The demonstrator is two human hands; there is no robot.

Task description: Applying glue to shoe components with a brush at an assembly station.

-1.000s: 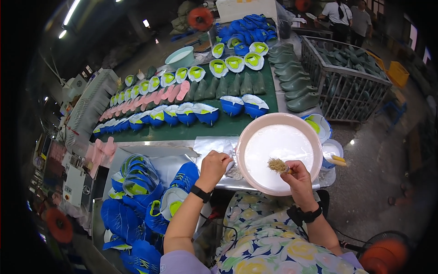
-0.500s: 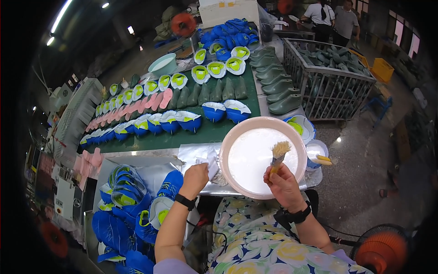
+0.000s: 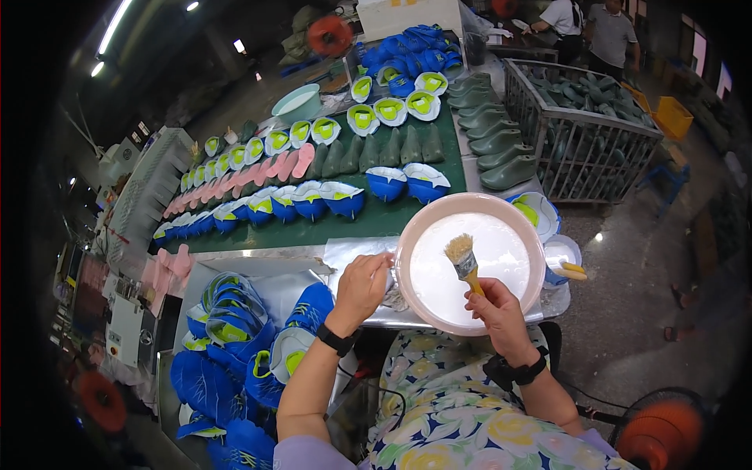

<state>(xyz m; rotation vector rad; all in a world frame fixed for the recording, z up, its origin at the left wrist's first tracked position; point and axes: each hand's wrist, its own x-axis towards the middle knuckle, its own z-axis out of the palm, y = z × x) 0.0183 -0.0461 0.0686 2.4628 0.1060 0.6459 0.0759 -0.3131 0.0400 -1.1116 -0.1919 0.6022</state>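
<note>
My right hand (image 3: 501, 313) grips the yellow handle of a flat paintbrush (image 3: 462, 258), its pale bristles pointing up and away over a pink basin (image 3: 405, 294) of white liquid (image 3: 501, 258). Beside the basin's left rim is my left hand (image 3: 363, 290), fingers drawn together with their tips close to the rim. Whatever they may hold is hidden. Beneath that hand lies a shiny silvery sheet (image 3: 338, 252) on the table. Blue shoe uppers (image 3: 200, 384) with lime linings fill a metal bin (image 3: 184, 309) at the left of my forearm.
A green tabletop (image 3: 290, 233) bears rows of blue uppers (image 3: 342, 200), pink insoles (image 3: 301, 160) and dark green shoe lasts (image 3: 368, 154). More lasts fill a metal cage cart (image 3: 587, 149). Right of the basin stands a small tub (image 3: 560, 254) with a yellow handle. A fan (image 3: 662, 431) stands low right.
My left hand has moved away from a white piece it was at and toward the basin's rim. The brush has tipped leftward in my right hand. The whole view has shifted slightly.
</note>
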